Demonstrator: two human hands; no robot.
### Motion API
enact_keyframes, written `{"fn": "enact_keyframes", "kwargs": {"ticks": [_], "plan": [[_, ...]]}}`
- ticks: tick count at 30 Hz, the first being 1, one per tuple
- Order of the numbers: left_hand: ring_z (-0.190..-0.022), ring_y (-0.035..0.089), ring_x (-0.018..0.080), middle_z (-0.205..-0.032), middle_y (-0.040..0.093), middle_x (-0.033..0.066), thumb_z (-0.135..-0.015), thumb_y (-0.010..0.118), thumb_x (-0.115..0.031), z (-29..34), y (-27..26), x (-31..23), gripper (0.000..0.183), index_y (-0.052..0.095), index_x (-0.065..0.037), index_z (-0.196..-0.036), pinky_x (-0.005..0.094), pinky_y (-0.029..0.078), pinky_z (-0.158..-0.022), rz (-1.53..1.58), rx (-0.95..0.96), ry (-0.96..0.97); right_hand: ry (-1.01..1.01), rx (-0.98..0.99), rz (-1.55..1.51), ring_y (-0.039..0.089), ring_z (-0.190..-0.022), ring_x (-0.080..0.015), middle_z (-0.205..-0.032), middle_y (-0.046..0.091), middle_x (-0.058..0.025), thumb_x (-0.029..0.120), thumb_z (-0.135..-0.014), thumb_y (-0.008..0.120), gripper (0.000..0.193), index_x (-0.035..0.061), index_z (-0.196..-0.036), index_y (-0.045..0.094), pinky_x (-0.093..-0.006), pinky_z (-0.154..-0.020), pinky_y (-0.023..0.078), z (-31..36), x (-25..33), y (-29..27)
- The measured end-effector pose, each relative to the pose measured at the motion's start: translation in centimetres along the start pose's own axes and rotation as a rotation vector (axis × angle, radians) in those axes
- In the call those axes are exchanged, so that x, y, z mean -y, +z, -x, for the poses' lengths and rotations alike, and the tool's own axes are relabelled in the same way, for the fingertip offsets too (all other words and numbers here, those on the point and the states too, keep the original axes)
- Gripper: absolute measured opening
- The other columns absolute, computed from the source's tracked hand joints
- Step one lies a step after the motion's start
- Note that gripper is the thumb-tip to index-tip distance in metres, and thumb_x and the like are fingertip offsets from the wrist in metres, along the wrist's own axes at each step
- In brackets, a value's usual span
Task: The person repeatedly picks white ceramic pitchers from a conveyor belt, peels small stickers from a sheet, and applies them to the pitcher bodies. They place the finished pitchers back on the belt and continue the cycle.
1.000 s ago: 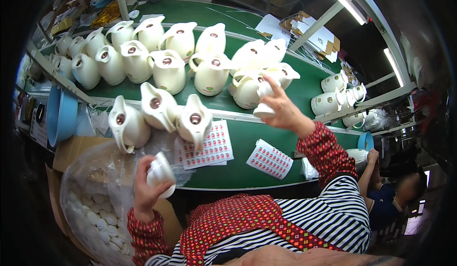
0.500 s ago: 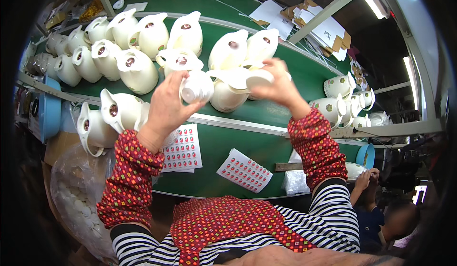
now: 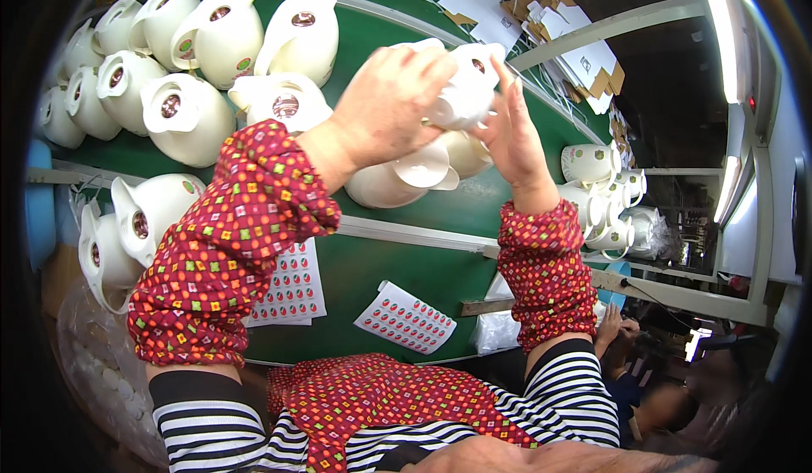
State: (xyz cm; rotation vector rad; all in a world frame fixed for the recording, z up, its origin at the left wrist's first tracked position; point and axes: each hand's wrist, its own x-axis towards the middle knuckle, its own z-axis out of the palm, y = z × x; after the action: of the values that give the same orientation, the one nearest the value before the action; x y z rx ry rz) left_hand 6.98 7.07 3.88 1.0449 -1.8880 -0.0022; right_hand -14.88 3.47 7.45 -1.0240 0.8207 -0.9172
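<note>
My left hand is closed, palm down, on a white plastic stopper, blurred and partly hidden by the fingers. Close on its right side is my right hand, its fingers stretched upward and its thumb near the stopper. Behind the stopper, a cream jug shows a dark round mouth. Below the hands stands another cream jug, with a white lid piece over its top. To the left of my left hand is an uncovered cream jug with a shiny brown opening.
Rows of cream jugs fill the green bench's left side; more jugs stand at right. Sticker sheets lie nearer me, beside a clear plastic bag. A metal rail crosses the bench. Another person's hands are at lower right.
My hands have come together: the left moved right and upward with the stopper, while the right stayed nearby and turned more upright. The whole view has shifted, moving the jugs leftward in it.
</note>
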Motion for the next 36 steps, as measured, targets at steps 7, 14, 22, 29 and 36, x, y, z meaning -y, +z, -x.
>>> {"fn": "enact_keyframes", "kwargs": {"ticks": [7, 14, 22, 29, 36], "plan": [[-0.119, 0.062, 0.0394, -0.124, 0.066, 0.0168, -0.078, 0.086, -0.022, -3.8, 6.0, 3.7, 0.059, 0.062, -0.004, -0.128, 0.0430, 0.050, -0.105, 0.281, -0.162, -0.106, 0.104, -0.009, 0.091, 0.071, -0.110, -0.0280, -0.127, 0.069, -0.0156, 0.033, -0.105, 0.059, 0.048, 0.0037, -0.143, 0.056, -0.0427, -0.090, 0.061, -6.8, 1.5, -5.8], [-0.121, 0.063, 0.0321, -0.120, 0.071, 0.0141, -0.098, 0.069, -0.021, -2.3, 10.8, 10.3, 0.025, 0.074, -0.009, -0.119, 0.0426, 0.046, -0.107, 0.000, -0.084, -0.331, -0.459, -0.165, 1.614, 0.061, -0.123, -0.0364, -0.130, 0.061, -0.0230, 0.048, -0.095, 0.074, 0.065, 0.0099, -0.145, 0.058, -0.0486, -0.103, 0.050, -14.2, -0.5, -10.6], [-0.118, 0.061, 0.0344, -0.122, 0.066, 0.0132, -0.099, 0.066, -0.021, -1.3, 9.3, 8.7, 0.032, 0.068, -0.011, -0.129, 0.0471, 0.044, -0.108, -0.351, 0.047, -0.187, -0.159, 0.090, 2.007, 0.043, -0.145, -0.0448, -0.161, 0.039, -0.0248, 0.031, -0.087, 0.083, 0.090, 0.0193, -0.164, 0.037, -0.0470, -0.120, 0.039, -13.7, 1.8, -10.1], [-0.121, 0.062, 0.0364, -0.128, 0.064, 0.0236, -0.096, 0.067, -0.023, -4.0, 10.5, 3.2, 0.035, 0.064, 0.004, -0.118, 0.0403, 0.050, -0.106, 0.106, 0.482, -0.041, 0.092, 0.458, 1.824, 0.052, -0.140, -0.0385, -0.158, 0.046, -0.0198, -0.006, -0.074, 0.081, 0.091, 0.0203, -0.155, 0.050, -0.0421, -0.119, 0.045, -15.1, 6.1, -9.0], [-0.145, 0.038, 0.0538, -0.157, 0.040, 0.0357, -0.107, 0.052, -0.047, -2.6, 13.7, 0.3, 0.072, 0.051, 0.015, -0.143, 0.0543, 0.035, -0.120, -0.125, 0.658, -0.078, 0.451, 0.148, 1.917, 0.055, -0.137, -0.0414, -0.156, 0.046, -0.0242, 0.020, -0.078, 0.090, 0.095, 0.0221, -0.160, 0.043, -0.0444, -0.114, 0.049, -16.5, 5.9, -6.3]]}}
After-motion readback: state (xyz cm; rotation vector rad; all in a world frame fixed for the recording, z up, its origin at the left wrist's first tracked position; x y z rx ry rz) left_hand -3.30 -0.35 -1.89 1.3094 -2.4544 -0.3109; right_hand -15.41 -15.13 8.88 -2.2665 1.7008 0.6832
